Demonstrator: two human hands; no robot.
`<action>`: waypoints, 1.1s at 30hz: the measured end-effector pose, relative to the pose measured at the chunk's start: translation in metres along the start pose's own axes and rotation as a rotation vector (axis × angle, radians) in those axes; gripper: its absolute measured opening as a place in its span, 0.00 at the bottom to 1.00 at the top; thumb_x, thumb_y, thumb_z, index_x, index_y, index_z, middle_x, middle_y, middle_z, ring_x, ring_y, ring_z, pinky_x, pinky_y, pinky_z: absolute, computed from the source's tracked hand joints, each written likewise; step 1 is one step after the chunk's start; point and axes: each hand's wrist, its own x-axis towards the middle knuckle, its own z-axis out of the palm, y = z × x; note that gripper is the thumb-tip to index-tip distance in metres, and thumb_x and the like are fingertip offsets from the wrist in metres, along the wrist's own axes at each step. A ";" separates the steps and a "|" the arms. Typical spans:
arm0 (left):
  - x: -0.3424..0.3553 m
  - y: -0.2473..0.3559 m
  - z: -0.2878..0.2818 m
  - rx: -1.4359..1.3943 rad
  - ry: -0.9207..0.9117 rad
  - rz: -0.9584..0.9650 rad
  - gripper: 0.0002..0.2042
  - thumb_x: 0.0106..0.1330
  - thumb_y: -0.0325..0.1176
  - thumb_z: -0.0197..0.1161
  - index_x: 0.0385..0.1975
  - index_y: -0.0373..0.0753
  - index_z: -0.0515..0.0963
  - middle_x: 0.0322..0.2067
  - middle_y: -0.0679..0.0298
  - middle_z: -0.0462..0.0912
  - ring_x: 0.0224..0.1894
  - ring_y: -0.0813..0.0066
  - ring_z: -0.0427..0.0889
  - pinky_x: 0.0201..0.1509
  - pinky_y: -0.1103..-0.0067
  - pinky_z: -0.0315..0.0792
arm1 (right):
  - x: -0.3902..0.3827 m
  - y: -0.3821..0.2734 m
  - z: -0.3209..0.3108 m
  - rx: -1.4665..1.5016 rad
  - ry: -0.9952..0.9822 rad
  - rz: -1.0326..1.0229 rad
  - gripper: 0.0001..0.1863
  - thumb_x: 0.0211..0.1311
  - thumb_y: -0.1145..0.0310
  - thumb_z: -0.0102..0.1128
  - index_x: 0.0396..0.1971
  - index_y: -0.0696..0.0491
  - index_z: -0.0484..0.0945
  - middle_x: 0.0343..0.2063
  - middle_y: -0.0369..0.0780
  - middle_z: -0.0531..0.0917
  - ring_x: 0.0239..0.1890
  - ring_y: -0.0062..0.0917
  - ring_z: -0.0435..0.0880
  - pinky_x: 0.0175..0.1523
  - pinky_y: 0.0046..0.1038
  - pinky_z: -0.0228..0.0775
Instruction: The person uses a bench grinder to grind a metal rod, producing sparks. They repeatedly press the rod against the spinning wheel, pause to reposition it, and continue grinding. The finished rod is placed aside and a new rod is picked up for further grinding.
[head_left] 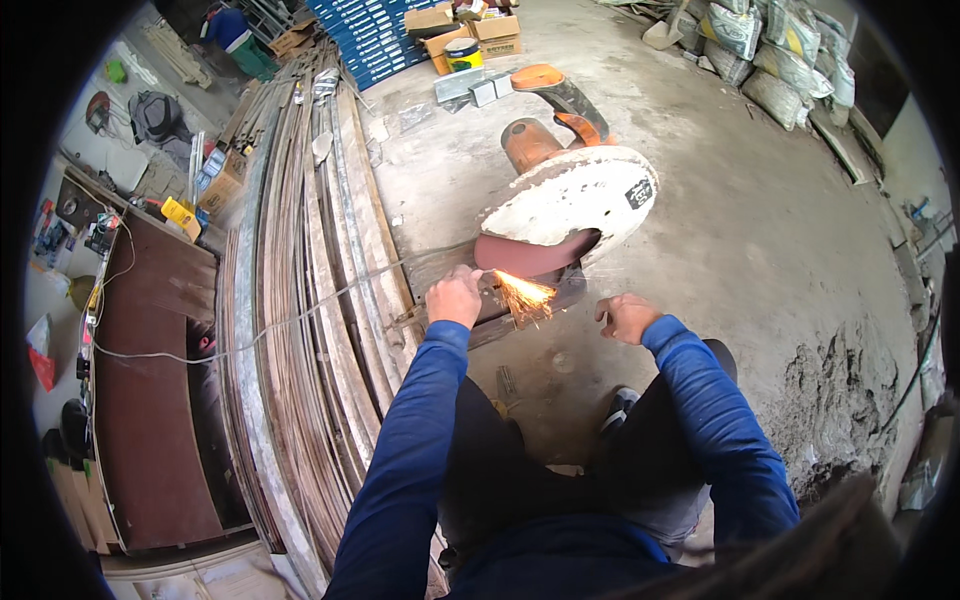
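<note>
An orange cut-off saw (530,145) with a scuffed white guard (560,190) and a reddish disc (520,250) stands before me on a dark base (570,290). Bright sparks (525,298) spray beside my left hand (455,295), which is closed on a small piece at the disc's lower edge, too hidden to name. My right hand (625,318) hangs right of the sparks, fingers curled; whatever it may hold cannot be made out.
Long timber strips (290,380) lie left, a cable (250,340) across them. A brown board (150,400) is further left. Boxes (497,35), blue stacked packs (365,35) and a co-worker (240,45) are behind. Sacks (780,85) lie back right, rubble (840,400) at right.
</note>
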 end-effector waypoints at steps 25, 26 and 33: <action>0.005 -0.003 -0.008 -0.159 -0.081 -0.082 0.09 0.65 0.40 0.62 0.31 0.41 0.80 0.27 0.51 0.84 0.33 0.46 0.83 0.39 0.58 0.74 | 0.007 -0.001 -0.005 -0.017 -0.028 0.056 0.20 0.47 0.64 0.66 0.44 0.52 0.81 0.38 0.49 0.85 0.46 0.42 0.83 0.51 0.39 0.75; 0.005 -0.003 -0.007 -0.159 -0.083 -0.084 0.09 0.65 0.40 0.62 0.31 0.41 0.80 0.27 0.51 0.84 0.33 0.46 0.83 0.39 0.58 0.74 | 0.007 -0.002 -0.005 -0.019 -0.032 0.065 0.20 0.48 0.64 0.67 0.44 0.52 0.81 0.38 0.49 0.85 0.46 0.42 0.83 0.51 0.39 0.75; 0.006 -0.004 -0.001 -0.119 -0.078 -0.101 0.10 0.65 0.41 0.62 0.30 0.40 0.80 0.27 0.49 0.83 0.33 0.45 0.83 0.38 0.57 0.74 | 0.008 -0.002 -0.006 -0.021 -0.051 0.075 0.20 0.49 0.64 0.67 0.45 0.52 0.81 0.40 0.49 0.85 0.48 0.42 0.82 0.53 0.38 0.75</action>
